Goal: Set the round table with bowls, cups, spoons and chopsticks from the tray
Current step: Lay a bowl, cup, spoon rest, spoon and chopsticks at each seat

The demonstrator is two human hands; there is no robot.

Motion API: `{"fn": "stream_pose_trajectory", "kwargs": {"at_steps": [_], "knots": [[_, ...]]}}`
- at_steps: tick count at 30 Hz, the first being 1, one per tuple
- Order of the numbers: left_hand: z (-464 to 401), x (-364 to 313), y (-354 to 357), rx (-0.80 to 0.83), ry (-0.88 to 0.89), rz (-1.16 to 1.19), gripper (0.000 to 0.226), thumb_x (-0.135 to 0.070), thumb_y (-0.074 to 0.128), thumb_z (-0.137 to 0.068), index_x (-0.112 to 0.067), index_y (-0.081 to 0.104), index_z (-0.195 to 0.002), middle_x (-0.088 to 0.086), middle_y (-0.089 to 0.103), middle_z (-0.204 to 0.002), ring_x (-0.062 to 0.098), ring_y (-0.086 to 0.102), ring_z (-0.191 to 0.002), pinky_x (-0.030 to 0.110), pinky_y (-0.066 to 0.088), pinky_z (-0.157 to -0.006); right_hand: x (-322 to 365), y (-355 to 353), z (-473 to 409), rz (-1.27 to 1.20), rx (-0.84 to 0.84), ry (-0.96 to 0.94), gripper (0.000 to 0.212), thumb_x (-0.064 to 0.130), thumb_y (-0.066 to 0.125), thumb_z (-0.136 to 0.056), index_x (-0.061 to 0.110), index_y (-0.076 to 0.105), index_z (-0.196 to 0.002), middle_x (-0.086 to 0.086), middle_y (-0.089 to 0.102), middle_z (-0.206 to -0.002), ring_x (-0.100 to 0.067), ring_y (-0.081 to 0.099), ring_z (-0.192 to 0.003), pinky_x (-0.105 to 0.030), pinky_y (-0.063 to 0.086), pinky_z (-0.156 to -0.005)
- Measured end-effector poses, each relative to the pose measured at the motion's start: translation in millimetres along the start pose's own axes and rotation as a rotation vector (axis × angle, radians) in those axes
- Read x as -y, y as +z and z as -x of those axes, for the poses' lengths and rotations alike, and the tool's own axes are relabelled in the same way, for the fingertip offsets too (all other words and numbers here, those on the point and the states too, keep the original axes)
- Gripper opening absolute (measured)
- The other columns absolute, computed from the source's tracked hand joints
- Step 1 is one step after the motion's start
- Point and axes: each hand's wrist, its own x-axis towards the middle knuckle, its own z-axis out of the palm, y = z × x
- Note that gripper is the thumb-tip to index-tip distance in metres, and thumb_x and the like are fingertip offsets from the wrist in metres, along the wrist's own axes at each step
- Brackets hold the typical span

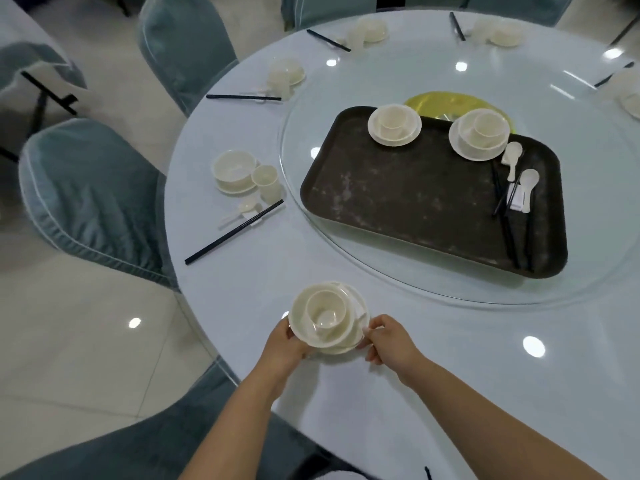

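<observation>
Both forearms outstretched, left hand [284, 342] and right hand [388, 339] gripping stacked bowl set [325, 317]

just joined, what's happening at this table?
A person is setting a round table. Both hands hold a nested cream bowl-and-cup set at the near edge: left hand under its rim, right hand pinching its right side. Several places along the far and left edges are already laid. The brown tray on the glass turntable still holds two bowl sets, spoons and black chopsticks.

The round table [450, 358] carries a glass turntable [346, 265] bearing a dark tray [415, 202], with place settings [239, 176] around its edge.
</observation>
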Motion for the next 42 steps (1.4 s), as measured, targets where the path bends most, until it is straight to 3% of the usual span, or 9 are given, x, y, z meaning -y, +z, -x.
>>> {"fn": "stream_pose_trajectory", "kwargs": {"at_steps": [3,6,11,18,25,30,34,38,42], "knots": [[-0.9,8.4,-6.4,-0.013,-0.010,-0.013,0.048,-0.018,0.069,-0.066,-0.033,0.065,-0.111,-0.005,0.071,-0.100,0.010,0.066,-0.091,0.026,0.056,-0.075,-3.9,11.4,-2.2,0.028,-0.015,0.017,0.010,0.011,0.050,-0.098,0.008,0.049,-0.089,-0.008,0.069,-0.071,-0.017,0.053,-0.046,-0.028,0.042,-0.047],[-3.2,13.8,-9.0,-0.033,-0.013,-0.024,0.051,-0.022,0.074,-0.063,-0.034,0.065,-0.112,-0.011,0.072,-0.101,0.009,0.067,-0.096,0.024,0.055,-0.075,-8.9,17.0,-5.3,0.056,-0.036,0.038,0.012,0.011,0.051,-0.097,0.009,0.050,-0.085,-0.007,0.069,-0.067,-0.016,0.054,-0.043,-0.028,0.042,-0.045],[-7.2,17.8,-7.5,-0.098,0.028,-0.068,0.039,-0.027,0.079,-0.066,-0.042,0.065,-0.100,-0.021,0.070,-0.094,-0.003,0.066,-0.086,0.014,0.051,-0.067,-10.8,19.7,-9.7,0.079,-0.053,0.050,0.013,0.013,0.053,-0.096,0.010,0.050,-0.084,-0.006,0.071,-0.064,-0.015,0.056,-0.040,-0.023,0.042,-0.040],[-20.2,26.5,-9.3,-0.192,0.021,-0.129,0.029,-0.017,0.069,-0.084,-0.040,0.055,-0.094,-0.017,0.064,-0.098,0.002,0.060,-0.093,0.027,0.052,-0.081,-4.4,18.9,-12.5,0.094,-0.060,0.067,0.009,0.018,0.053,-0.096,0.011,0.052,-0.090,-0.009,0.071,-0.068,-0.020,0.056,-0.044,-0.028,0.046,-0.046],[-21.4,28.0,-12.0,-0.255,0.061,-0.235,0.034,-0.010,0.058,-0.088,-0.043,0.050,-0.087,-0.020,0.060,-0.092,0.001,0.059,-0.085,0.014,0.041,-0.064,-5.5,17.6,-7.1,0.065,-0.121,0.061,0.007,0.017,0.051,-0.092,0.013,0.056,-0.096,-0.009,0.071,-0.070,-0.019,0.058,-0.045,-0.028,0.046,-0.046],[-17.4,22.2,-15.7,-0.459,0.143,-0.347,0.038,-0.010,0.050,-0.091,-0.026,0.053,-0.125,-0.005,0.055,-0.098,0.012,0.056,-0.085,0.023,0.044,-0.071,-2.5,24.3,-0.7,0.099,-0.236,-0.157,0.011,0.021,0.052,-0.092,0.024,0.054,-0.102,0.000,0.068,-0.072,-0.012,0.062,-0.051,-0.031,0.054,-0.053],[-17.1,5.3,-9.8,-0.391,0.182,-0.381,0.033,-0.020,0.050,-0.090,-0.026,0.056,-0.121,-0.010,0.060,-0.082,0.007,0.058,-0.077,0.025,0.045,-0.065,13.4,35.4,2.4,0.178,-0.150,-0.255,0.013,0.032,0.054,-0.092,0.031,0.054,-0.106,0.000,0.067,-0.076,-0.020,0.067,-0.068,-0.040,0.058,-0.070],[-16.7,-1.8,1.5,-0.329,0.156,-0.494,0.037,-0.024,0.050,-0.091,-0.024,0.053,-0.129,-0.013,0.058,-0.078,0.003,0.055,-0.072,0.018,0.038,-0.058,25.6,45.9,4.5,0.280,-0.066,-0.280,0.018,0.031,0.054,-0.093,0.030,0.053,-0.110,-0.002,0.066,-0.078,-0.021,0.066,-0.074,-0.040,0.058,-0.070],[-11.9,-15.9,5.1,-0.257,0.091,-0.400,0.032,-0.023,0.052,-0.089,-0.022,0.057,-0.121,-0.010,0.061,-0.085,0.007,0.059,-0.077,0.023,0.044,-0.062,31.7,49.2,7.9,0.242,-0.055,-0.278,0.020,0.022,0.054,-0.092,0.028,0.052,-0.111,-0.004,0.068,-0.083,-0.023,0.067,-0.078,-0.041,0.057,-0.074]]}}
